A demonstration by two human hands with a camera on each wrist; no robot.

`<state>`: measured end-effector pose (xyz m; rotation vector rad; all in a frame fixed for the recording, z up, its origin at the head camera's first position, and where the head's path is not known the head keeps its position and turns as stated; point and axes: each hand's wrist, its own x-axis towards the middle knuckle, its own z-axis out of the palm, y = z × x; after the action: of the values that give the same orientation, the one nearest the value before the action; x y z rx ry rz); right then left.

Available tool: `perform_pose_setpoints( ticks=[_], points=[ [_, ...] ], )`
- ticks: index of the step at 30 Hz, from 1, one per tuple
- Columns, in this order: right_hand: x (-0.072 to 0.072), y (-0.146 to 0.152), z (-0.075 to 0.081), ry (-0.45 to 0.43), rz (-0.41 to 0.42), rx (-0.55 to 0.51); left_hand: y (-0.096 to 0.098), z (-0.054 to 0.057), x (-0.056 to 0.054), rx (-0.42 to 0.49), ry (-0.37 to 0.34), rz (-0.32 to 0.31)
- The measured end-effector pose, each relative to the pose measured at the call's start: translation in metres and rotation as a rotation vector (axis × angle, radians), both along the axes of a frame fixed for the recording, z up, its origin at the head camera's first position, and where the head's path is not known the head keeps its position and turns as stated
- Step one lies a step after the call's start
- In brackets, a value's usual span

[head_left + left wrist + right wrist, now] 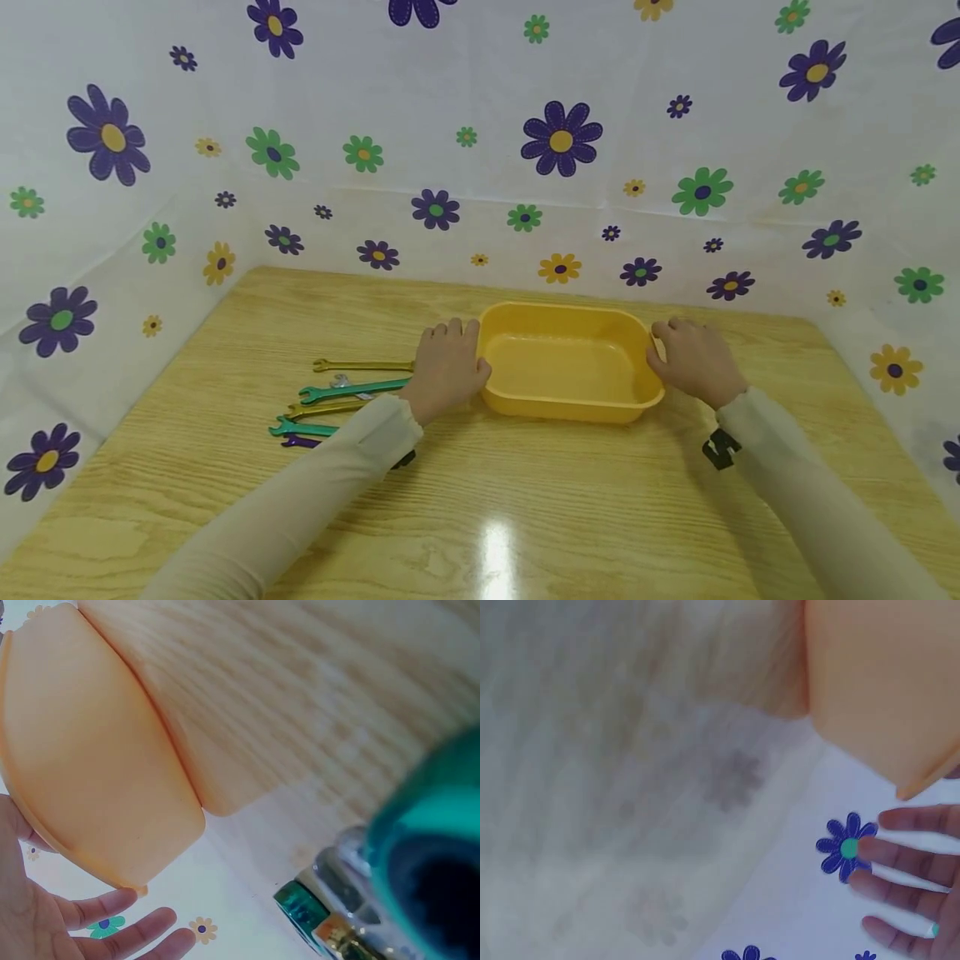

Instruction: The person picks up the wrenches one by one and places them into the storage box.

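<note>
A yellow plastic basin with rounded corners sits on the table, nothing inside it. At its left end my left hand holds the rim between thumb and fingers; in the left wrist view the index fingertip meets the rim and the other fingers spread below. My right hand holds the right end the same way, its lower fingers stretched out beside the basin wall. Left of the left hand lie several wrenches, among them a gold wrench and a green wrench, partly hidden by the left forearm.
The wooden table runs back to a white flowered cloth hung behind and at both sides. A purple wrench lies nearest the front of the wrench group. Each wrist wears a dark strap piece.
</note>
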<state>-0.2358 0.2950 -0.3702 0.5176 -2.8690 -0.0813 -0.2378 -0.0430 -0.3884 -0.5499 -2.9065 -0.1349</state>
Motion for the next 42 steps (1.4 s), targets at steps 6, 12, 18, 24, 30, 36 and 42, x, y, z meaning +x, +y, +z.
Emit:
perform_pose_setpoints(
  ticks=[6, 12, 18, 24, 30, 36, 42],
  points=[
    [-0.015, 0.003, 0.0, -0.018, 0.031, 0.084, 0.0, 0.002, 0.001, 0.008, -0.032, 0.005],
    [-0.019, 0.002, -0.002, -0.035, 0.042, 0.134, 0.0, 0.004, 0.003, 0.016, -0.037, 0.01],
    [-0.018, 0.002, -0.004, -0.005, 0.059, 0.12, 0.0, 0.001, 0.003, 0.031, -0.033, 0.013],
    [-0.019, 0.0, -0.003, -0.022, 0.043, 0.126, -0.001, -0.001, 0.002, 0.051, -0.012, 0.005],
    [-0.017, -0.003, 0.002, -0.016, 0.052, 0.16, -0.001, 0.0, 0.002, 0.052, -0.02, 0.005],
    [-0.016, -0.009, 0.006, -0.016, 0.031, 0.186, -0.002, 0.0, 0.002, 0.057, -0.016, 0.004],
    [-0.013, -0.012, 0.004, 0.005, 0.008, 0.193, -0.002, -0.002, 0.001, 0.058, 0.008, -0.001]
  ],
)
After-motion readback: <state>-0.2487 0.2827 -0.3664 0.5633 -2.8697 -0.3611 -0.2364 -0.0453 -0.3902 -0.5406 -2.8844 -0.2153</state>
